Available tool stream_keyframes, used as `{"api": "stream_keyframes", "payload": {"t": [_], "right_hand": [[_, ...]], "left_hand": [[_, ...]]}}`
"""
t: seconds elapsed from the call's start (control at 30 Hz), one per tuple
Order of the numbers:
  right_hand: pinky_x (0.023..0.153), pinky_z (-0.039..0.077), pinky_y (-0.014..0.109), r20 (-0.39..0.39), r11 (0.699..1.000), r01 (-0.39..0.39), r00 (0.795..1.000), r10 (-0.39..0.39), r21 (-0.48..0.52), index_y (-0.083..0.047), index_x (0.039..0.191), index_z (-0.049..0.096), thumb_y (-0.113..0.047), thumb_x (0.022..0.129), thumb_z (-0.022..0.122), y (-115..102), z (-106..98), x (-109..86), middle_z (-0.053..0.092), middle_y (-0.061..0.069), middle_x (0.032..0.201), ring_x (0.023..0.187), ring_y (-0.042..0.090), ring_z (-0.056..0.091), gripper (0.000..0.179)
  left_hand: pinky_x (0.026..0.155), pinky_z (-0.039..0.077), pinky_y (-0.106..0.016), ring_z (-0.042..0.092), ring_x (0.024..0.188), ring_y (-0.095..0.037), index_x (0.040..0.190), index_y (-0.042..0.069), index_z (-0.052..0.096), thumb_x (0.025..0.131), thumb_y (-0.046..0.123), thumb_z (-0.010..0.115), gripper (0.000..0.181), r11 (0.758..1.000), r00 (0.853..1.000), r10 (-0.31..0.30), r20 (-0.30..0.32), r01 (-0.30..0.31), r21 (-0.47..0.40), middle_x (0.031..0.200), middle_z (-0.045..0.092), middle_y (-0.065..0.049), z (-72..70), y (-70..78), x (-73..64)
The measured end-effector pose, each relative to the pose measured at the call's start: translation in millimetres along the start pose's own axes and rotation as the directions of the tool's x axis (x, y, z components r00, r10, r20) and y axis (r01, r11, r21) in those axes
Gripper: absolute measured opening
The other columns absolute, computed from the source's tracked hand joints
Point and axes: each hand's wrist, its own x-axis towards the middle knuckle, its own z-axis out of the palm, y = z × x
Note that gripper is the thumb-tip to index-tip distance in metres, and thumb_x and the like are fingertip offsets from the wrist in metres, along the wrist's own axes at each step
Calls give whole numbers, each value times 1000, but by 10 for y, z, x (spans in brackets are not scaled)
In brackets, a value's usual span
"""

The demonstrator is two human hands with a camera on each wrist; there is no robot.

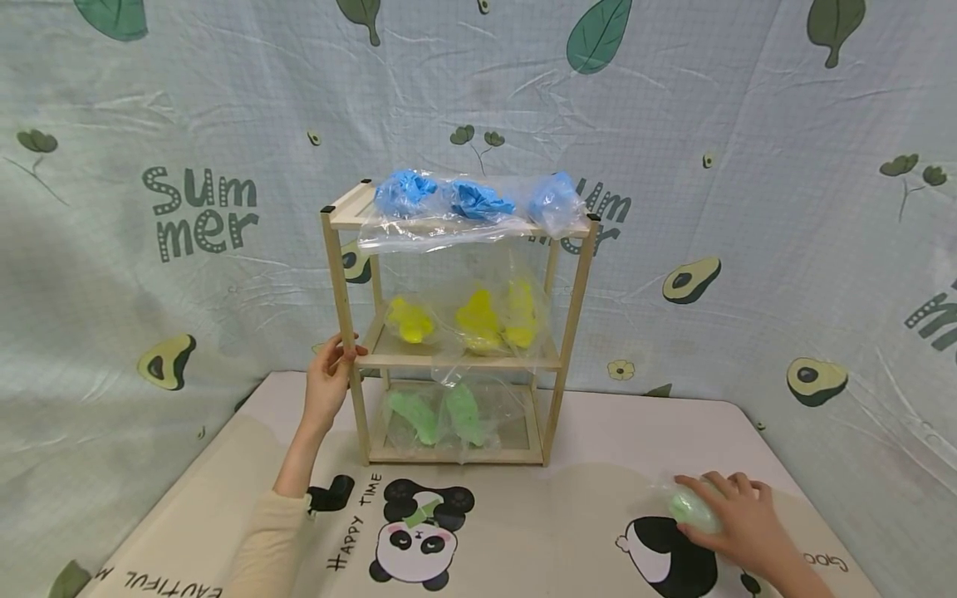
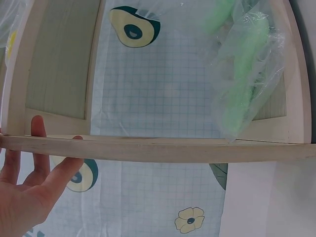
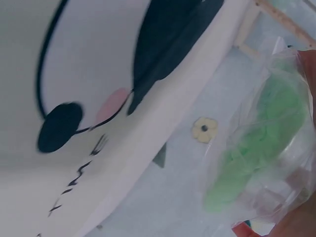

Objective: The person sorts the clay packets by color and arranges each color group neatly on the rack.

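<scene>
My left hand [image 1: 329,382] grips the front left post of a small wooden shelf rack [image 1: 456,363], beside its middle board. In the left wrist view, the thumb and fingers [image 2: 59,180] lie on both sides of that post [image 2: 173,150]. Off to the right, my right hand [image 1: 736,515] holds a clear plastic bag with something soft and light green inside [image 1: 694,508]. The right wrist view shows this green bag [image 3: 261,138] close up, with the hand around its far side. Two similar green bags [image 1: 465,415] lie on the rack's bottom level.
Yellow bundles in clear bags [image 1: 480,320] occupy the middle level. Blue bundles in clear bags [image 1: 478,199] lie on top, one bag edge hanging over the front. The rack stands on a panda-printed tabletop [image 1: 523,531], with a printed curtain [image 1: 748,208] behind and at the sides.
</scene>
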Motion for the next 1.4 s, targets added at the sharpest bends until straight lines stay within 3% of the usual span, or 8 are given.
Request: {"api": "stream_keyframes", "payload": {"t": [0.2,0.43,0.83,1.0,1.23,1.4], "right_hand": [[72,32,51,-103,998,63,993,-61,19,-29,104,60,-50,56,77,-151,-52,65,54,-4,90,81,22,44,55],[73,30,49,-215,981,191,960,-180,29,-29,105,61,-61,62,68,-362,-123,186,55,-3,91,82,22,44,53],[77,27,46,-234,944,325,923,-306,49,-30,111,58,-68,66,61,-796,-114,419,54,-4,94,86,20,42,59],[79,25,47,-232,921,384,904,-359,72,-30,114,55,-69,60,64,-986,-86,514,51,-6,96,87,19,40,67],[80,27,46,-244,872,482,859,-451,87,-31,115,54,-72,48,67,-1268,-46,645,49,-6,97,87,16,38,79],[80,28,45,-213,845,519,847,-487,133,-32,116,52,-70,49,69,-1478,-55,736,49,-5,100,89,15,35,79]], "left_hand": [[56,45,-19,55,77,1,110,16,53,92,19,46,19,1000,1000,6,-1,-6,-1,81,58,19,1,9,-6],[58,46,-19,55,78,2,112,13,52,92,21,46,22,1000,1000,-2,2,2,10,81,58,20,-9,8,-4],[58,47,-18,56,78,2,110,15,53,92,20,46,20,1000,1000,5,-2,-5,-2,80,59,19,-3,-6,0],[59,47,-18,56,79,3,110,16,53,92,19,46,20,1000,1000,1,0,-1,-7,81,59,19,-5,-4,4],[60,48,-18,56,79,3,110,17,53,92,21,46,19,1000,1000,-6,2,6,-8,81,58,19,-11,-7,4],[59,47,-17,56,79,2,109,19,53,92,21,46,19,1000,1000,-4,2,4,-14,81,59,19,-4,-10,10]]}}
